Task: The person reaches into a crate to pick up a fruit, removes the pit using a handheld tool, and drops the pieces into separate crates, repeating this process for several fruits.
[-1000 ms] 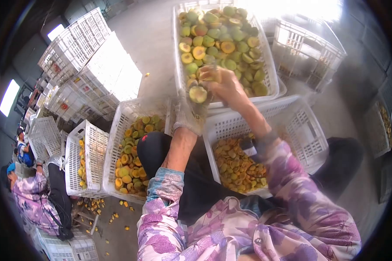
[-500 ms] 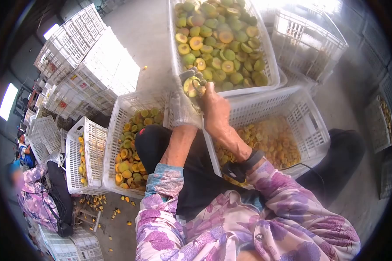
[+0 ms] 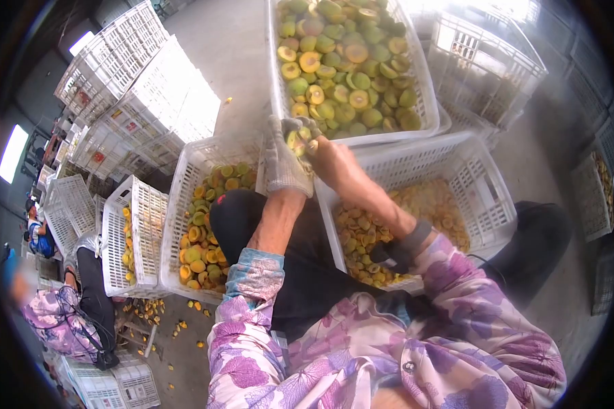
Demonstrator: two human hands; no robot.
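Note:
My left hand [image 3: 288,162] wears a pale knitted glove and grips a peach-like fruit half [image 3: 297,142], green-skinned with yellow flesh. Against the fruit's right side, my bare right hand [image 3: 335,165] is closed; whatever its fingers hold is hidden. Both hands are just below a white crate [image 3: 426,129] heaped with green and yellow fruit halves [image 3: 348,75]. Under my right forearm, another white crate [image 3: 484,184] contains small yellow-orange pieces [image 3: 423,204]. To the left of my knee is a crate [image 3: 174,225] of yellow-green halves [image 3: 205,232].
A narrower crate [image 3: 150,238] with fruit stands farther left, near stacked white crates [image 3: 143,88]. More crates [image 3: 481,65] are at upper right. Fruit scraps [image 3: 181,327] litter the floor. A seated person [image 3: 65,313] works at far left; another [image 3: 37,232] is beyond.
My right hand has shifted slightly, its wrist and forearm swinging rightward with the elbow out. The left hand still holds the fruit half. The seated person at left has moved slightly.

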